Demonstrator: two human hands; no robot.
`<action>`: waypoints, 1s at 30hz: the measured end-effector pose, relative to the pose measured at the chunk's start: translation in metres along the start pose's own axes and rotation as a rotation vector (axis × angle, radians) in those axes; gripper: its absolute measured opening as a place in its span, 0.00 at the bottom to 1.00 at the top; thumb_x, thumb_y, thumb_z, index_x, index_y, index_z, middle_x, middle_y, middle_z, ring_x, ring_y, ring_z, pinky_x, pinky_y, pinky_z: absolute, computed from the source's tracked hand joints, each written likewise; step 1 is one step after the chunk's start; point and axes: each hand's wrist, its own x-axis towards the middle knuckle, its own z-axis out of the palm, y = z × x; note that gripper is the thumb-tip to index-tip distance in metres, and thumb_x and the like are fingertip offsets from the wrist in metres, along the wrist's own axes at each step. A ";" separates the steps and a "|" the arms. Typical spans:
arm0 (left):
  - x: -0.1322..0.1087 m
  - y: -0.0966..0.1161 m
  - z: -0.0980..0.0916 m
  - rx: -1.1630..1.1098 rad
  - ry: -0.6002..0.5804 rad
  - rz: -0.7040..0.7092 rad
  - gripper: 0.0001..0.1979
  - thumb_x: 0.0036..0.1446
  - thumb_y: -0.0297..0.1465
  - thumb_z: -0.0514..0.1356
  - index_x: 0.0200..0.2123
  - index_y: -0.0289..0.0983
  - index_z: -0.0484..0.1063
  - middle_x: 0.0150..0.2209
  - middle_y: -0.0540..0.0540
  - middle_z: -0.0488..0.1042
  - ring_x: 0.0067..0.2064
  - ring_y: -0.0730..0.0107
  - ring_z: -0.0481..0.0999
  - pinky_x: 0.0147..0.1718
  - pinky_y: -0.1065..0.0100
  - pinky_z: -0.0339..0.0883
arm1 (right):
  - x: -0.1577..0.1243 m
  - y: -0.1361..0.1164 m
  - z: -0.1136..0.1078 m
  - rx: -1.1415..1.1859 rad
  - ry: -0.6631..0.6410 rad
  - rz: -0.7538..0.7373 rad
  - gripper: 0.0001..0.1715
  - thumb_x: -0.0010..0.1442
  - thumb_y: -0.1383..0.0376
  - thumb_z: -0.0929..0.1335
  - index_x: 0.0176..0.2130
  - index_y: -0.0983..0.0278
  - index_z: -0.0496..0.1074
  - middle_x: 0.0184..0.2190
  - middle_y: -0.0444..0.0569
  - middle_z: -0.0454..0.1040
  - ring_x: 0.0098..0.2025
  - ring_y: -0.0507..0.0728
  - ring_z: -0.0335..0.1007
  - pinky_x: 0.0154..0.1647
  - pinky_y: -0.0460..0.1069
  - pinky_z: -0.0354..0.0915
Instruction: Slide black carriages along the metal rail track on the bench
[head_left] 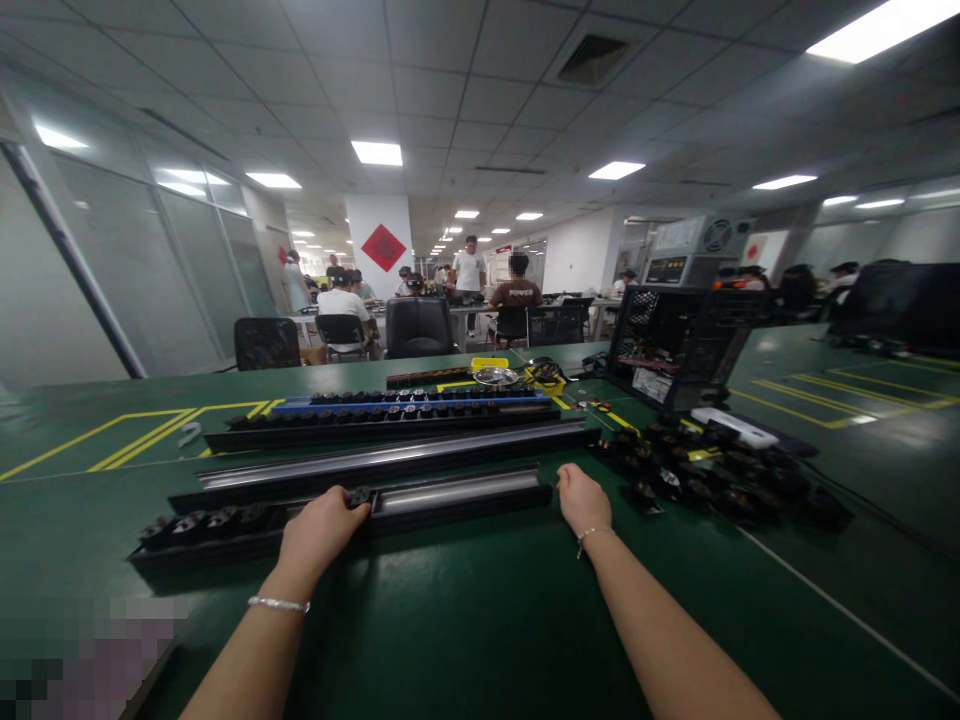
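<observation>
My left hand (324, 530) is closed on a black socket module (361, 496), thumb and fingers around it, inside the nearest black-sided metal channel (457, 497). More black socket modules (223, 519) sit in the left part of this channel; its right part shows bare silvery metal. Beside the channel's right end is my right hand (583, 500), its fingers curled together. Whether they pinch anything is hidden. Just behind lies a second long channel (397, 457), bare inside.
Farther back lie a black rail with sockets (382, 413) and a blue rail (409, 399). At right, loose black modules (720, 470) are heaped before an opened computer case (671, 345). A shiny round dish (495, 376) stands behind the rails. People sit at distant tables.
</observation>
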 end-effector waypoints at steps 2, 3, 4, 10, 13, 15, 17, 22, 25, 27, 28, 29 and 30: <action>0.000 0.000 -0.001 -0.005 -0.008 0.004 0.22 0.48 0.48 0.51 0.37 0.40 0.70 0.40 0.41 0.77 0.43 0.53 0.74 0.34 0.62 0.63 | 0.001 0.000 0.001 0.013 0.005 -0.003 0.20 0.64 0.61 0.53 0.41 0.59 0.70 0.35 0.47 0.74 0.35 0.53 0.68 0.28 0.46 0.51; 0.000 0.000 -0.001 -0.006 -0.011 0.006 0.22 0.48 0.48 0.51 0.37 0.40 0.70 0.40 0.41 0.77 0.42 0.53 0.74 0.35 0.61 0.63 | 0.001 0.000 0.001 0.021 0.008 -0.006 0.20 0.64 0.61 0.53 0.40 0.59 0.70 0.35 0.47 0.75 0.35 0.53 0.68 0.28 0.46 0.51; 0.000 0.000 -0.001 -0.006 -0.012 0.008 0.22 0.47 0.48 0.51 0.37 0.40 0.70 0.40 0.41 0.77 0.42 0.53 0.74 0.35 0.61 0.64 | 0.001 0.000 0.001 0.030 0.012 -0.006 0.19 0.64 0.61 0.53 0.39 0.60 0.70 0.34 0.46 0.75 0.34 0.53 0.68 0.28 0.46 0.51; -0.001 0.002 -0.003 -0.003 -0.031 0.017 0.21 0.48 0.48 0.51 0.38 0.40 0.71 0.40 0.41 0.77 0.43 0.52 0.75 0.37 0.60 0.64 | -0.001 -0.001 -0.002 0.056 0.021 0.004 0.19 0.64 0.60 0.54 0.37 0.60 0.71 0.31 0.47 0.75 0.31 0.53 0.68 0.26 0.46 0.51; -0.002 0.003 -0.002 -0.007 -0.021 0.043 0.21 0.49 0.47 0.52 0.38 0.40 0.72 0.40 0.41 0.77 0.43 0.52 0.75 0.38 0.60 0.64 | -0.002 -0.002 -0.004 0.037 0.018 0.013 0.19 0.64 0.59 0.54 0.36 0.60 0.70 0.30 0.49 0.75 0.29 0.53 0.69 0.25 0.46 0.52; -0.001 0.003 -0.001 -0.010 -0.017 0.057 0.20 0.49 0.47 0.52 0.38 0.40 0.72 0.40 0.41 0.77 0.43 0.53 0.75 0.37 0.61 0.64 | -0.002 -0.002 -0.004 0.023 0.020 0.016 0.19 0.64 0.59 0.55 0.35 0.61 0.70 0.30 0.50 0.75 0.29 0.54 0.69 0.25 0.47 0.52; -0.001 0.004 0.001 -0.011 -0.020 0.072 0.20 0.49 0.46 0.52 0.38 0.40 0.72 0.40 0.41 0.78 0.43 0.54 0.75 0.37 0.62 0.64 | -0.002 -0.003 -0.004 -0.001 0.027 0.019 0.19 0.64 0.58 0.55 0.34 0.61 0.69 0.30 0.50 0.74 0.29 0.54 0.69 0.24 0.47 0.52; 0.002 0.003 0.005 -0.026 -0.034 0.124 0.18 0.51 0.43 0.53 0.39 0.39 0.72 0.40 0.41 0.78 0.43 0.57 0.75 0.37 0.65 0.63 | -0.004 -0.004 -0.004 -0.045 0.055 0.038 0.18 0.63 0.55 0.56 0.32 0.61 0.69 0.29 0.50 0.73 0.29 0.54 0.68 0.25 0.47 0.51; 0.002 0.004 0.004 -0.018 -0.034 0.126 0.18 0.51 0.43 0.53 0.39 0.38 0.72 0.39 0.41 0.78 0.43 0.57 0.75 0.36 0.65 0.63 | -0.005 -0.004 -0.004 -0.031 0.082 0.034 0.19 0.63 0.56 0.56 0.32 0.61 0.69 0.27 0.49 0.72 0.28 0.54 0.66 0.24 0.47 0.49; 0.001 0.005 0.003 -0.020 -0.038 0.132 0.18 0.51 0.42 0.53 0.39 0.38 0.72 0.40 0.41 0.78 0.43 0.57 0.75 0.36 0.65 0.63 | -0.005 -0.005 -0.005 0.006 0.096 0.032 0.19 0.63 0.58 0.54 0.33 0.62 0.69 0.27 0.48 0.72 0.27 0.53 0.65 0.24 0.47 0.49; 0.000 0.006 0.002 -0.020 -0.042 0.135 0.18 0.51 0.42 0.53 0.39 0.38 0.72 0.40 0.41 0.78 0.43 0.57 0.75 0.37 0.65 0.63 | -0.006 -0.005 -0.005 0.028 0.104 0.026 0.19 0.63 0.59 0.54 0.34 0.62 0.69 0.28 0.48 0.72 0.27 0.52 0.65 0.24 0.47 0.49; -0.001 0.007 0.001 -0.020 -0.045 0.137 0.18 0.51 0.42 0.52 0.39 0.38 0.72 0.40 0.41 0.78 0.43 0.57 0.75 0.37 0.65 0.63 | -0.006 -0.005 -0.005 0.052 0.113 0.010 0.19 0.63 0.60 0.54 0.34 0.62 0.69 0.28 0.48 0.72 0.27 0.52 0.65 0.25 0.46 0.49; -0.002 0.008 0.000 -0.019 -0.048 0.138 0.17 0.51 0.42 0.52 0.39 0.39 0.72 0.40 0.41 0.78 0.43 0.57 0.75 0.37 0.65 0.63 | -0.006 -0.005 -0.005 0.077 0.123 -0.017 0.19 0.63 0.61 0.54 0.35 0.62 0.69 0.30 0.48 0.73 0.29 0.52 0.65 0.26 0.46 0.50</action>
